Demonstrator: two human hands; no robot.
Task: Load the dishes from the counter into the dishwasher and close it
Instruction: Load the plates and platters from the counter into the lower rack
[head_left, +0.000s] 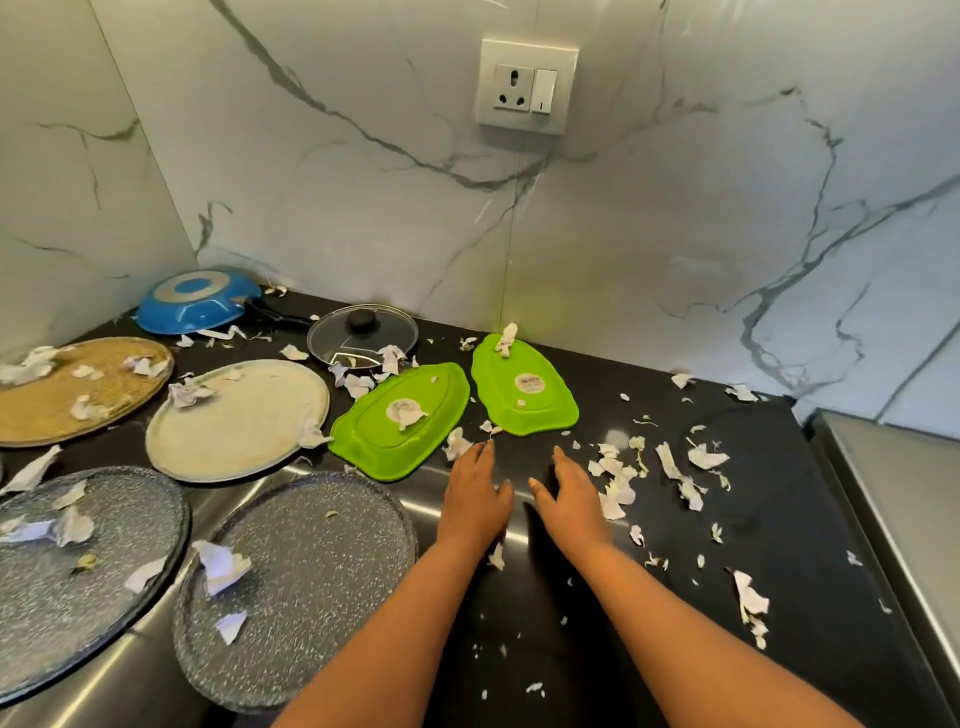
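Note:
Two green oblong trays lie upside down on the black counter (753, 499), one (400, 421) left of the other (524, 387). My left hand (475, 499) lies flat with straight fingers just in front of them, holding nothing. My right hand (571, 499) lies flat beside it, also empty. Two speckled grey plates (306, 582) (67, 582) sit at the front left. Behind them are a cream plate (244, 415) and a tan plate (62, 395). A blue pan (195, 304) lies upside down in the corner, a glass lid (363, 335) next to it.
Torn paper scraps (618, 483) litter the counter and the dishes. Marble walls close the back and left, with a socket (527, 85) on the back wall. A steel edge (883, 499) borders the counter on the right. No dishwasher is in view.

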